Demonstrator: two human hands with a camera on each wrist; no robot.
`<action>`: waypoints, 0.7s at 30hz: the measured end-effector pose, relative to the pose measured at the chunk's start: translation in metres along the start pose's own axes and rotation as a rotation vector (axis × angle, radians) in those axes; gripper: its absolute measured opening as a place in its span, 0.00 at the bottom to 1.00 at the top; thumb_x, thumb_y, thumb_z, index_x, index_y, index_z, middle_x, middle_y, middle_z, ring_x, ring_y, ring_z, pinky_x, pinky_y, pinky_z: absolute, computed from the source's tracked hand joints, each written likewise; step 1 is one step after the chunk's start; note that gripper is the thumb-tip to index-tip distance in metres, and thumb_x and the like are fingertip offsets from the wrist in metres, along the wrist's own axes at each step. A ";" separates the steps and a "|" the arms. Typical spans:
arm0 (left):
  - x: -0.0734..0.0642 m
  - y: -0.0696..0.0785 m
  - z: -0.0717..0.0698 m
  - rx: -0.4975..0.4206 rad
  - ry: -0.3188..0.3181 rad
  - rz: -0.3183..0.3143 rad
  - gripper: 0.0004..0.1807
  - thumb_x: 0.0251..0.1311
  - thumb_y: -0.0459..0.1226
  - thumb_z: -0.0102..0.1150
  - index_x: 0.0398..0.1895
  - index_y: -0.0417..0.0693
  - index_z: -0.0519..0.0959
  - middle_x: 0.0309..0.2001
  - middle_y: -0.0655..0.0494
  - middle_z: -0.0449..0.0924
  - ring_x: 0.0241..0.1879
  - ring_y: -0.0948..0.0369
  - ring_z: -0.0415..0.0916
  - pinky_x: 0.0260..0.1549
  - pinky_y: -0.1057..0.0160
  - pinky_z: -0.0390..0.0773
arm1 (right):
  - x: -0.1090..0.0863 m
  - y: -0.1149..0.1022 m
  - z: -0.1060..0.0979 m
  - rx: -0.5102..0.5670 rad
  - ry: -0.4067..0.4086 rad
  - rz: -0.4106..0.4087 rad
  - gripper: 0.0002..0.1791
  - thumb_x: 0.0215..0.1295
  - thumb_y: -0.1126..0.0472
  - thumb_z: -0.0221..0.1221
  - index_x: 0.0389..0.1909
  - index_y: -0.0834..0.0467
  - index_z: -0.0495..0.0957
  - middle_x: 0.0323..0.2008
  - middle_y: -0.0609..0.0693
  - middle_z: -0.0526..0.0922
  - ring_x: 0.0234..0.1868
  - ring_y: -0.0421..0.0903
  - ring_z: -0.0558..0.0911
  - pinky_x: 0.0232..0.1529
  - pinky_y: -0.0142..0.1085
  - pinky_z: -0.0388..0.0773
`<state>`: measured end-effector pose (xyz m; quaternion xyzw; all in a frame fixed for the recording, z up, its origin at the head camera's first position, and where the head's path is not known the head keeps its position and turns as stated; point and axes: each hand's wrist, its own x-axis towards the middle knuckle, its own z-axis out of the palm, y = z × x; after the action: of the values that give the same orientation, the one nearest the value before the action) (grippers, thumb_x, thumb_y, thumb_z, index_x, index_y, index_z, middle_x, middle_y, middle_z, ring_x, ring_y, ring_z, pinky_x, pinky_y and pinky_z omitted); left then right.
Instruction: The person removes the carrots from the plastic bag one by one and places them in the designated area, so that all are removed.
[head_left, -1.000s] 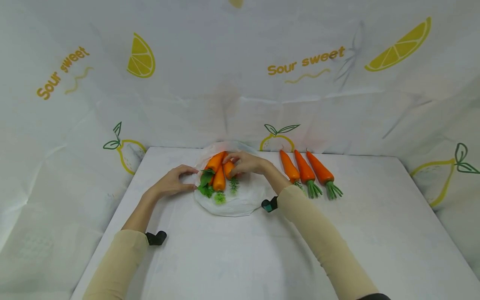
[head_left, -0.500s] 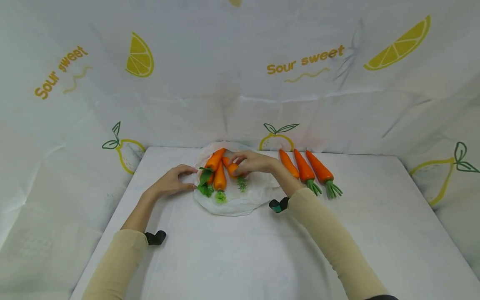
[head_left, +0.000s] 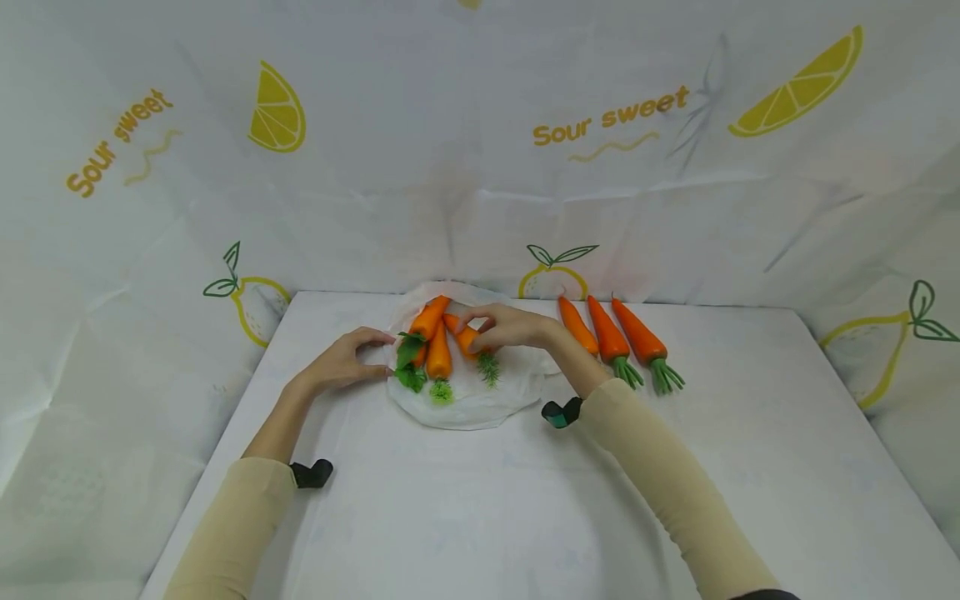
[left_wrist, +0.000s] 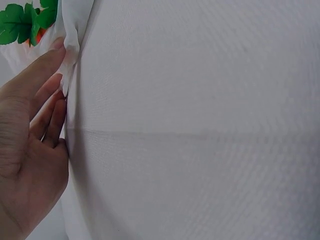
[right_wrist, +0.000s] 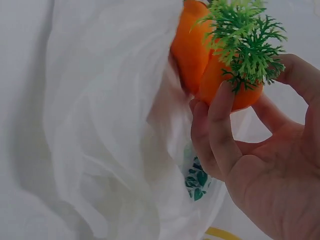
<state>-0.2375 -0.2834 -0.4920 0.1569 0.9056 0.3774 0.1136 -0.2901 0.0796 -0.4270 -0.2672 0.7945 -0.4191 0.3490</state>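
Several orange carrots with green tops lie in a thin white plastic bag (head_left: pixel 450 412) at the back of the table; one carrot (head_left: pixel 438 358) is in the middle of the pile. My right hand (head_left: pixel 506 327) grips the rightmost carrot (head_left: pixel 463 335), its feathery green top (right_wrist: pixel 247 47) facing the right wrist camera. Part of that carrot is hidden by the fingers. At the bag's left edge is my left hand (head_left: pixel 348 358), thumb and fingers spread apart. Its fingertips touch the bag (left_wrist: pixel 72 30), close to broad green leaves (left_wrist: pixel 22 22).
Three more carrots lie right of the bag, the outermost carrot (head_left: pixel 639 332) with a stubby green stem. A white table (head_left: pixel 420 517) spreads in front. White cloth (head_left: pixel 420 167) with lemon prints hangs behind and at the sides.
My right hand has moved slightly right with the carrot, drawing it apart from the carrots on the left. My left hand has stayed at the bag's edge.
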 end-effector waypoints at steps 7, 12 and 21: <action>-0.001 0.000 0.001 0.001 -0.001 0.003 0.31 0.63 0.41 0.78 0.68 0.46 0.81 0.68 0.41 0.78 0.70 0.43 0.73 0.78 0.36 0.68 | -0.024 -0.014 -0.009 -0.016 -0.007 -0.013 0.22 0.75 0.55 0.64 0.67 0.47 0.78 0.57 0.54 0.88 0.56 0.51 0.86 0.59 0.42 0.86; -0.001 0.002 0.000 -0.007 0.003 0.015 0.31 0.62 0.40 0.79 0.68 0.45 0.81 0.69 0.40 0.78 0.72 0.42 0.73 0.79 0.36 0.67 | -0.038 -0.026 -0.012 -0.044 -0.033 -0.051 0.23 0.76 0.56 0.63 0.69 0.47 0.77 0.57 0.56 0.88 0.54 0.51 0.87 0.59 0.43 0.87; 0.000 0.000 0.000 0.009 -0.002 0.011 0.31 0.64 0.40 0.78 0.69 0.46 0.80 0.71 0.40 0.77 0.73 0.42 0.72 0.80 0.36 0.66 | -0.064 -0.043 -0.016 -0.049 -0.021 -0.104 0.24 0.77 0.56 0.64 0.70 0.47 0.75 0.58 0.56 0.87 0.54 0.53 0.89 0.65 0.56 0.84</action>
<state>-0.2373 -0.2840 -0.4918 0.1626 0.9064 0.3735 0.1116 -0.2573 0.1112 -0.3628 -0.3209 0.7858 -0.4144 0.3283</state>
